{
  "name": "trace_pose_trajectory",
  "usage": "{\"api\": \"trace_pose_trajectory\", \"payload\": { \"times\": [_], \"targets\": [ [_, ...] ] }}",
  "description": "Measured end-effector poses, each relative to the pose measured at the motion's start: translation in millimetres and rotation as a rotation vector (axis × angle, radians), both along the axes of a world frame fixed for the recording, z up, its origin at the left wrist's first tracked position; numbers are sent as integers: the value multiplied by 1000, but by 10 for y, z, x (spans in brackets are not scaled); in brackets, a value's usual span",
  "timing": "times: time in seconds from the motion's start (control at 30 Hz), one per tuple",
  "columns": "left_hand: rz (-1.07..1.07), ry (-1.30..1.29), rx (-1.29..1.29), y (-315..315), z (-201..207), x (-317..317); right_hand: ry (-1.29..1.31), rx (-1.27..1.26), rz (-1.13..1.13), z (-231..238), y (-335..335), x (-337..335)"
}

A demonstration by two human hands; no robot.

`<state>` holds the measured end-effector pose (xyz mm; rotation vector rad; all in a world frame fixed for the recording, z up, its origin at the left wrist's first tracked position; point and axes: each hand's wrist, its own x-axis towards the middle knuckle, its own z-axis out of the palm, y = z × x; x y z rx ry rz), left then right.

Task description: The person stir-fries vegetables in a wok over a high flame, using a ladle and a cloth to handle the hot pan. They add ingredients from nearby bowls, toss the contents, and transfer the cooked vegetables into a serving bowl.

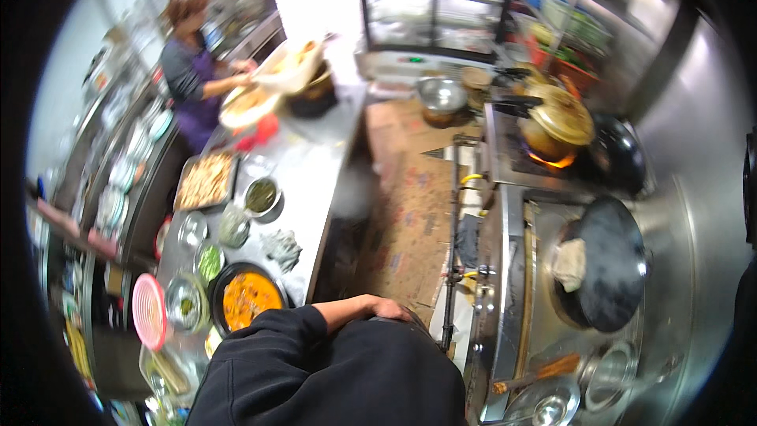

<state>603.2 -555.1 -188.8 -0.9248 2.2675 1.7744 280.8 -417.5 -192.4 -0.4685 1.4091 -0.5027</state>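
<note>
My left hand [388,309] reaches across the front of my black top at waist height. Its fingers bend down out of sight against something dark at my body, so what they touch is hidden. No part of my right hand shows. Nearest on the left, a dark round pan [217,300] of orange stew [251,300] rests on the steel counter [315,189]. To the right stands a large black wok [611,260] on the stove, with a crumpled beige cloth [569,265] on its near-left side and faint steam above it.
A golden pot [561,120] sits over flames at the far right. Across the counter, a person in a purple apron [193,79] handles a white basin [288,67]. A tray [206,181] and several bowls line the counter. Cardboard [402,221] covers the floor between counter and stove.
</note>
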Motion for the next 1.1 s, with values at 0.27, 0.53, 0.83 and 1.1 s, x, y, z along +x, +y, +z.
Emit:
{"api": "trace_pose_trajectory", "payload": {
  "times": [0.27, 0.53, 0.83, 1.1],
  "targets": [
    [576, 81, 409, 756, 246, 521, 317, -1, -40, 363, 44, 90],
    [413, 145, 474, 1218, -290, 657, 523, 21, -92, 710, 519, 141],
    [144, -74, 312, 884, -122, 673, 587, -43, -319, 855, 773, 122],
    [-40, -101, 127, 752, -363, 460, 523, -51, -676, 717, 1642, -274]
  ]
}}
